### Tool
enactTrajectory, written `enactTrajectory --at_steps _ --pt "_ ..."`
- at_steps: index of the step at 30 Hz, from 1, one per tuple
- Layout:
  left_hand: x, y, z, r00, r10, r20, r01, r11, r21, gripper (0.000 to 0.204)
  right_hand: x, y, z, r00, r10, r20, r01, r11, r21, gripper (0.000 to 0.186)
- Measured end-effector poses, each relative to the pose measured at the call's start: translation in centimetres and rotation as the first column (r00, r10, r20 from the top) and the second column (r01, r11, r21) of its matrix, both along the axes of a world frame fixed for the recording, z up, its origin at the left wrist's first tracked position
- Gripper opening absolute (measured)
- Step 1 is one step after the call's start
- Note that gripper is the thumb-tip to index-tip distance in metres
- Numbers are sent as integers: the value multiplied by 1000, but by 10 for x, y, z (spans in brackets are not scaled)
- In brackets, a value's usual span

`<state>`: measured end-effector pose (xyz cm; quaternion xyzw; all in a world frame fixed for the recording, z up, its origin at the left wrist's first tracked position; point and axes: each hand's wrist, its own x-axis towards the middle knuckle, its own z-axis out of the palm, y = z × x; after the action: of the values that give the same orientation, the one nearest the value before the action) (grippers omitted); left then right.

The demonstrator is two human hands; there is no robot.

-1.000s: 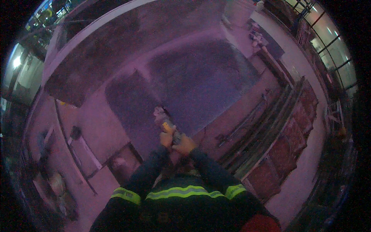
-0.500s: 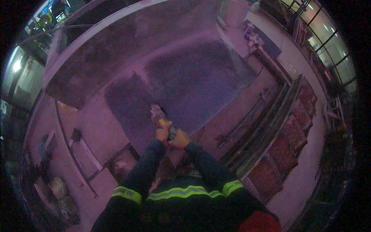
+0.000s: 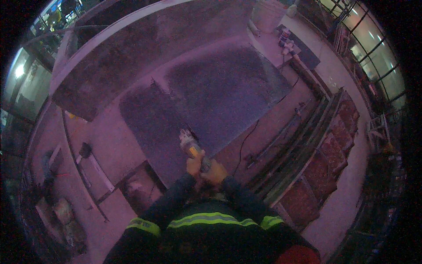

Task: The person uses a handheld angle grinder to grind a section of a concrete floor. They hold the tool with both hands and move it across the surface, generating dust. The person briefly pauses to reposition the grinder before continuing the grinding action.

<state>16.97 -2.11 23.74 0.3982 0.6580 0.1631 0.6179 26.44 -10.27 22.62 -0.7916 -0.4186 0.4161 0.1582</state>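
A power tool (image 3: pixel 189 142) like an angle grinder, with a pale head and a yellow patch, points away from me over a large dark panel (image 3: pixel 224 88) with pale, dusty streaks. My left hand (image 3: pixel 193 165) grips the tool on its left side, and my right hand (image 3: pixel 215 171) is wrapped round its rear body. A dark cord (image 3: pixel 246 141) snakes along the panel's right side. Whether the tool's disc touches the panel, I cannot tell.
A curved wall (image 3: pixel 145 39) runs behind the panel. Long rails (image 3: pixel 299 145) and reddish plates (image 3: pixel 307 198) lie at the right, with more tools (image 3: pixel 288 46) at the back right. A white strip (image 3: pixel 101 171) and bundled items (image 3: pixel 66 215) are at the left.
The tool and both hands moved a little left and up, then down and to the right, nearer my body. Both hands keep their grip.
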Motion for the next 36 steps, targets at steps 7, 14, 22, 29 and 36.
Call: enactTrajectory --at_steps 7,14,22,29,36 --pt "1 21 -19 979 -2 -202 2 1000 0 63 1 20 1 997 16 -70 -15 1000 21 69" --pt "-19 34 -85 991 -39 126 18 986 167 57 0 40 -17 982 106 -157 -107 994 3 72" --pt "-12 35 -68 999 -35 13 34 997 70 59 -3 36 -11 997 73 -15 -73 997 -8 73" --pt "-17 -9 -67 993 -72 96 77 996 -43 60 -6 -20 -35 998 39 -51 -33 992 125 72" --pt "5 -32 16 996 37 87 -31 997 -76 69 9 -27 13 999 36 -30 -36 999 -11 68"
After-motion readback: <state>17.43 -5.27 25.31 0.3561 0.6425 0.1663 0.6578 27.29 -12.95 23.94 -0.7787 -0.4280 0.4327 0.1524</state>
